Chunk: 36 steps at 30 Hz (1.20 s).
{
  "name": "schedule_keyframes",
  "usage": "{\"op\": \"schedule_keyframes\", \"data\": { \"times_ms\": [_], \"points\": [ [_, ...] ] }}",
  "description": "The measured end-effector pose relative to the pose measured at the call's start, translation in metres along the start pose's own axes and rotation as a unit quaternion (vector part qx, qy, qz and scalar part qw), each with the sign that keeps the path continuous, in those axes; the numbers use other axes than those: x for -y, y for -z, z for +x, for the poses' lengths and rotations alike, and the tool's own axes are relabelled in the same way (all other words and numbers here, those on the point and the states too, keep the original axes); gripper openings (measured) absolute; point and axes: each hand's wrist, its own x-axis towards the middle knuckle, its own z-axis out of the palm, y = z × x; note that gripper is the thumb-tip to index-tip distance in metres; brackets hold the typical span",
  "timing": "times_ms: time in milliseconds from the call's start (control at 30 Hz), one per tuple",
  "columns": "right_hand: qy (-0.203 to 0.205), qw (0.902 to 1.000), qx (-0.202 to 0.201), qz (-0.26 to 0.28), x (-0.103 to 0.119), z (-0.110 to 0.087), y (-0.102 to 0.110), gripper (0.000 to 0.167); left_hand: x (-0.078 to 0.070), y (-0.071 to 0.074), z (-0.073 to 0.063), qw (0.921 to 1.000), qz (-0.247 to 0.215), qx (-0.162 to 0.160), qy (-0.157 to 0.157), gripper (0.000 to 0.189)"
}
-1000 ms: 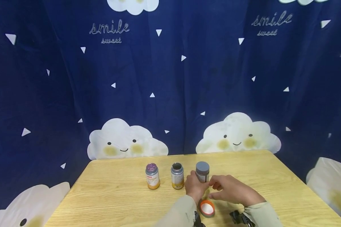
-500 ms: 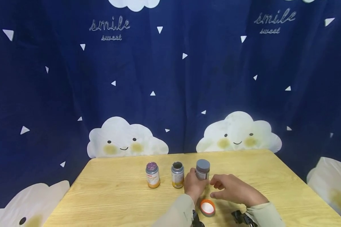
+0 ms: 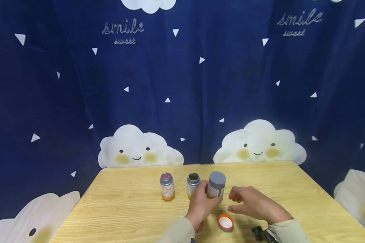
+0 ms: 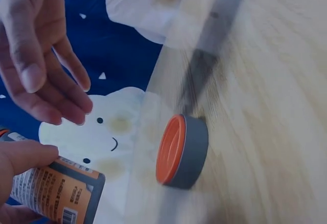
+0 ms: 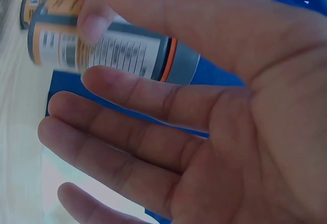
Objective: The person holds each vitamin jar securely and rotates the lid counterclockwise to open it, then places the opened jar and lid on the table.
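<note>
My left hand (image 3: pixel 200 206) grips a grey-capped plastic bottle (image 3: pixel 216 185) round its side, thumb in front. In the left wrist view the bottle (image 4: pixel 64 191) shows an orange and white printed label. My right hand (image 3: pixel 257 205) is just right of it, holding nothing, with fingers loosely bent. The right wrist view shows these fingers (image 5: pixel 127 137) apart from one another, overlapping the bottle (image 5: pixel 125 53). A grey screw lid (image 3: pixel 225 222) with an orange inner rim lies upturned on the table, below and between the hands.
Two uncapped bottles stand to the left: one with purple filling at its mouth (image 3: pixel 167 187), the other with a dark mouth (image 3: pixel 193 180), partly behind my left hand. Another reddish lid (image 3: pixel 199 226) peeks out beside my left sleeve. A blue cloud-print curtain (image 3: pixel 170 81) hangs behind the wooden table (image 3: pixel 124 209).
My left hand has brought the capped bottle closer and slightly left, uncovering part of a second lid near the sleeve. The right hand has come away from the bottle's side.
</note>
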Motion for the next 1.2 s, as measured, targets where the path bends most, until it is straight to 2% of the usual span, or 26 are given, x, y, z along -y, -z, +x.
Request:
{"op": "schedule_keyframes", "data": {
  "times_ms": [167,400,533,700,767,900,1000,1133,1200],
  "points": [
    [0.010,0.9999,-0.003,-0.009,0.005,0.000,-0.002,0.032,0.003,0.022,-0.012,0.9993,0.007,0.033,-0.013,0.046],
    [0.020,0.9998,0.000,0.002,0.016,0.000,-0.004,0.045,0.011,0.048,-0.027,0.9954,0.014,0.079,-0.052,0.044],
    [0.022,0.9996,0.015,0.010,0.024,-0.001,-0.007,0.053,0.018,0.062,-0.039,0.9890,-0.011,0.144,-0.032,0.045],
    [0.023,0.9974,0.063,0.029,0.036,-0.001,-0.013,0.055,0.030,0.071,-0.054,0.9699,-0.034,0.241,0.012,0.040],
    [0.031,0.9951,0.080,0.050,0.041,-0.002,-0.016,0.050,0.045,0.070,-0.054,0.9611,-0.032,0.274,0.012,0.040],
    [0.022,0.9899,0.110,0.087,0.050,-0.004,-0.020,0.036,0.107,0.051,-0.037,0.9456,-0.030,0.323,-0.018,0.045],
    [0.008,0.9896,0.116,0.085,0.054,-0.005,-0.022,0.031,0.135,0.040,-0.029,0.9391,-0.036,0.341,-0.019,0.045],
    [0.012,0.9910,0.114,0.069,0.054,-0.005,-0.025,0.028,0.136,0.037,-0.030,0.9301,-0.054,0.363,-0.015,0.041],
    [0.014,0.9913,0.114,0.065,0.054,-0.005,-0.026,0.027,0.142,0.036,-0.029,0.9212,-0.068,0.383,-0.019,0.040]
  ]
}}
